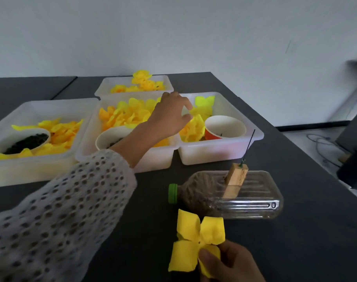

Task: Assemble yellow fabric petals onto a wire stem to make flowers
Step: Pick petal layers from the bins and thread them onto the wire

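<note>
Left hand reaches at 12 o'clock into the right tray, fingers curled on a petal; right hand at 6 pinches a four-lobed petal; lift one piece only, then thread onto the wire at 2 o'clock.

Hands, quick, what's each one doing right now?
Left hand: reaching over the right-hand tray, fingers curled at the yellow petals; a grip cannot be told.
Right hand: pinching a yellow four-petal piece.
</note>
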